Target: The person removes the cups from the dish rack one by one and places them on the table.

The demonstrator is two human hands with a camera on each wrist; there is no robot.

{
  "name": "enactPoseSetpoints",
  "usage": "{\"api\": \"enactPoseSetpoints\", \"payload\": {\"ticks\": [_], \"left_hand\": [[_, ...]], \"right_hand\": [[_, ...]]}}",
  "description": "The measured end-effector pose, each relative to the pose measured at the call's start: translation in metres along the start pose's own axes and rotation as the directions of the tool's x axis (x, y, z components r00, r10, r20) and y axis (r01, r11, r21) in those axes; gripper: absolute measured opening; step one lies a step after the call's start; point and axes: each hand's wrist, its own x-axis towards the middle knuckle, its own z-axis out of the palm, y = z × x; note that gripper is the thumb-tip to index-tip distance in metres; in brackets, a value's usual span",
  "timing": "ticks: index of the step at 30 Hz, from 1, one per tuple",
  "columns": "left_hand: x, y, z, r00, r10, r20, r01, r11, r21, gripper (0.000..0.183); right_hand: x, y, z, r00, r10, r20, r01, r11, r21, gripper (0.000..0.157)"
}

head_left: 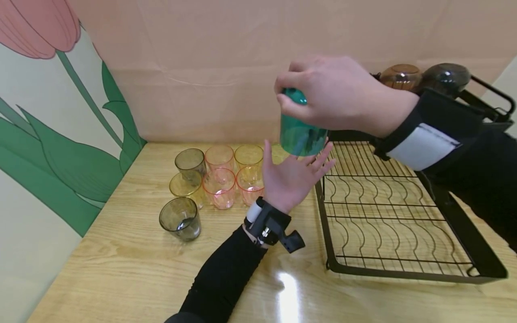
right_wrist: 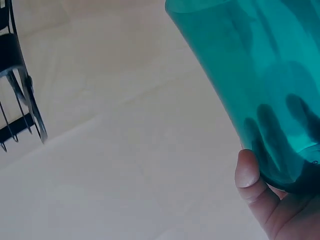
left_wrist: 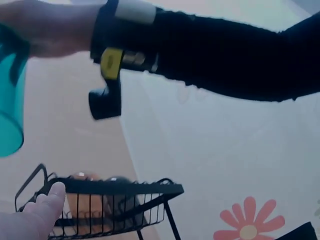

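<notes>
A clear teal glass (head_left: 300, 134) is held in the air by my right hand (head_left: 329, 92), whose thumb and fingers grip it round its base. Its mouth points downward. Below it, my left hand (head_left: 288, 181) is spread with the palm up and the fingers straight, and the glass overlaps its fingertips in the head view. In the right wrist view the thumb presses the side of the teal glass (right_wrist: 240, 65), and the other fingers show dark through it. The left wrist view has the teal glass (left_wrist: 11, 120) above the left fingers (left_wrist: 52, 200).
To the left, several tinted tumblers (head_left: 220, 184) stand in rows on the wooden table (head_left: 133, 269), with a grey tumbler (head_left: 181, 220) in front. A black wire dish rack (head_left: 387, 204) stands to the right. Its upper tier holds an amber glass (head_left: 400, 76) and a dark glass (head_left: 446, 78).
</notes>
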Motion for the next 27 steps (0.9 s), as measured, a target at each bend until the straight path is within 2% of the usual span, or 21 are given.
{"api": "enactPoseSetpoints", "payload": {"ticks": [4, 7, 9, 12, 18, 22, 25, 27], "left_hand": [[-0.004, -0.005, 0.010, 0.997, -0.033, 0.073, 0.030, 0.998, 0.047, 0.085], [-0.006, -0.006, 0.018, 0.996, -0.030, 0.085, 0.022, 0.995, 0.094, 0.081], [-0.008, -0.006, 0.021, 0.998, -0.021, 0.055, 0.015, 0.994, 0.105, 0.078], [-0.010, -0.007, 0.024, 0.999, 0.020, -0.028, -0.018, 0.996, 0.092, 0.071], [-0.015, -0.011, 0.016, 0.981, 0.115, -0.156, -0.104, 0.992, 0.072, 0.068], [-0.021, -0.012, 0.008, 0.971, 0.151, -0.185, -0.128, 0.983, 0.130, 0.065], [-0.025, -0.009, 0.005, 0.971, 0.171, -0.165, -0.135, 0.969, 0.207, 0.060], [-0.028, -0.005, 0.004, 0.972, 0.181, -0.153, -0.132, 0.949, 0.286, 0.055]], "right_hand": [[-0.003, -0.002, 0.009, 1.000, -0.018, 0.012, 0.017, 1.000, 0.017, 0.028], [-0.006, -0.004, 0.018, 0.999, -0.028, 0.027, 0.027, 0.999, 0.029, 0.029], [-0.008, -0.006, 0.025, 0.999, -0.039, 0.019, 0.038, 0.999, 0.035, 0.029], [-0.010, -0.009, 0.034, 0.998, -0.059, 0.009, 0.059, 0.997, 0.043, 0.030], [-0.016, -0.017, 0.050, 0.995, -0.095, 0.012, 0.094, 0.994, 0.058, 0.032], [-0.019, -0.021, 0.055, 0.995, -0.083, 0.053, 0.079, 0.995, 0.067, 0.041], [-0.022, -0.023, 0.053, 0.993, -0.040, 0.112, 0.029, 0.995, 0.093, 0.053], [-0.025, -0.024, 0.050, 0.990, -0.009, 0.142, -0.009, 0.992, 0.123, 0.062]]}}
